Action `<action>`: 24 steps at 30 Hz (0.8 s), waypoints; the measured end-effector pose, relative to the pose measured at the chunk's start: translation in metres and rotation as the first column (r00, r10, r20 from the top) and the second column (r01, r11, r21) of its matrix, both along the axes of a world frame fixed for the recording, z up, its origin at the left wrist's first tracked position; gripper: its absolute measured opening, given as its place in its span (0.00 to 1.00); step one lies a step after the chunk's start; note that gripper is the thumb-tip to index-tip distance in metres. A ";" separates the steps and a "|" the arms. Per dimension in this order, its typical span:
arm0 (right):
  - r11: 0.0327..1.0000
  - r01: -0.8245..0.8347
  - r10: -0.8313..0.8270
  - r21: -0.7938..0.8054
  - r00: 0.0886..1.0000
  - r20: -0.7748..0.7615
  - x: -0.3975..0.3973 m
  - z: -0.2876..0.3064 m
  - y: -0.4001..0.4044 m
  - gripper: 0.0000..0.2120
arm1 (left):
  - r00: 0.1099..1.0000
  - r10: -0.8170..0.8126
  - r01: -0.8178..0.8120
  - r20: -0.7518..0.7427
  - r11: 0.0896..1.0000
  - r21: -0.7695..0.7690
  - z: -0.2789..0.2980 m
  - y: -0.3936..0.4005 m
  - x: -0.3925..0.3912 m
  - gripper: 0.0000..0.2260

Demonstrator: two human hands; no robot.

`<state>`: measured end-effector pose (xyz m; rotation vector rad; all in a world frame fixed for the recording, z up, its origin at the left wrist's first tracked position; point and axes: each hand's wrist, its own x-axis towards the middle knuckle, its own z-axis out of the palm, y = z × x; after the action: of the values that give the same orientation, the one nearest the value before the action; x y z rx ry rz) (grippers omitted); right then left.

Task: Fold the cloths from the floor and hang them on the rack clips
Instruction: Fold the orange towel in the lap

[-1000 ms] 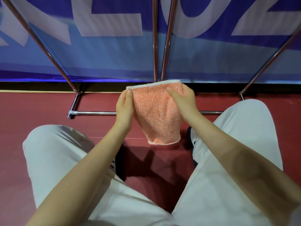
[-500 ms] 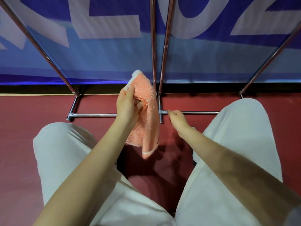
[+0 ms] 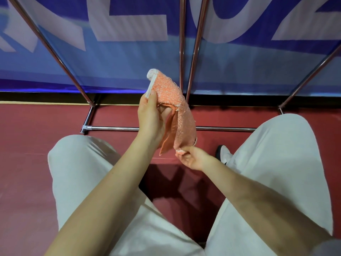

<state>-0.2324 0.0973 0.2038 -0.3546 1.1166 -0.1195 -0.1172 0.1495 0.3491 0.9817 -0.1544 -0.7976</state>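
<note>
Red flooring (image 3: 36, 163) runs under a chrome rack (image 3: 191, 52) set before a blue banner (image 3: 110, 61). Above the knees, the left hand (image 3: 151, 119) grips the orange cloth (image 3: 177, 111) near its top, while the right hand (image 3: 193, 157) pinches its hanging bottom corner.

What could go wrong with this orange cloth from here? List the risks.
1. The right hand pinches only the bottom corner of the orange cloth; a thin pinch like that may slip mid-fold.
2. The left hand grips the upper edge with the layers bunched and uneven, so the fold may come out crooked.
3. The cloth hangs close to the chrome rack poles and might snag as it is lifted; no clips are in view.
</note>
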 end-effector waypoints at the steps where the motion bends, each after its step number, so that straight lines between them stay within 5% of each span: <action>1: 1.000 0.027 -0.027 0.012 1.000 0.005 0.002 0.002 0.001 0.05 | 1.000 0.008 -0.009 0.020 1.000 0.018 0.000 -0.001 0.001 0.10; 7: 0.976 0.199 -0.206 -0.088 0.975 -0.082 0.001 -0.003 -0.003 0.10 | 0.984 0.078 -0.083 0.162 0.996 0.024 -0.006 0.004 0.019 0.10; 13: 0.848 0.475 -0.499 -0.235 0.865 -0.051 -0.015 0.002 -0.028 0.06 | 0.969 0.161 -0.174 0.186 0.983 0.059 -0.014 0.010 0.036 0.06; 19: 0.860 0.413 -0.441 -0.301 0.897 -0.031 -0.027 0.006 -0.030 0.13 | 0.960 0.219 -0.235 0.172 0.969 0.078 -0.022 0.018 0.051 0.05; 24: 0.934 0.325 -0.314 -0.147 0.945 0.093 -0.038 0.019 -0.033 0.12 | 0.947 0.291 -0.306 0.137 0.947 0.096 -0.026 0.027 0.063 0.06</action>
<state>-0.2706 0.0643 0.2230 -0.3063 1.0929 -0.5095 -0.0543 0.1768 0.3229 1.1336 -0.0612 -0.4716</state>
